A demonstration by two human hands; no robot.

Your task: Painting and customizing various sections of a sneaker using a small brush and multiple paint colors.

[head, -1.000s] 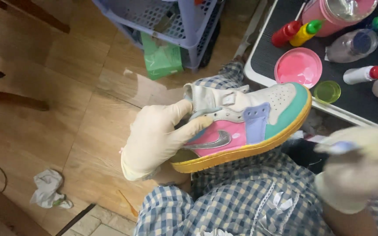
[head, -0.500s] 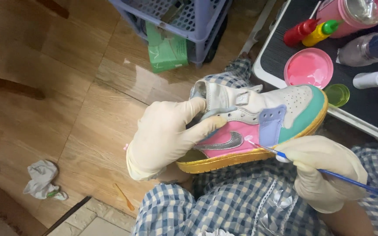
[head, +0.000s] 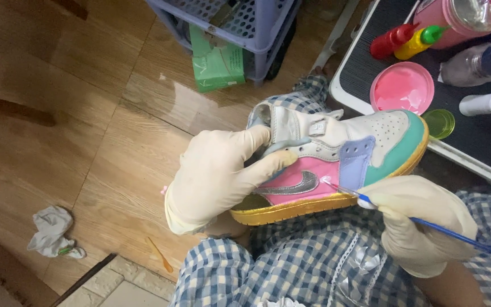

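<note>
Sneaker (head: 336,165) (pastel panels, yellow sole) lay gripped at its heel by the gloved left hand (head: 217,176); just beside it, the gloved right hand (head: 421,222) pinched a blue paintbrush (head: 404,216), tip on the pink panel.

The single head-worn camera looks steeply down, close above the pastel sneaker (head: 336,165) held over the lap, with wooden floor (head: 86,142) left of the sneaker and a black tray (head: 473,136) at its upper right.

Wood floor (head: 86,131) — crumpled rag (head: 52,232), green packet (head: 216,61)
</note>
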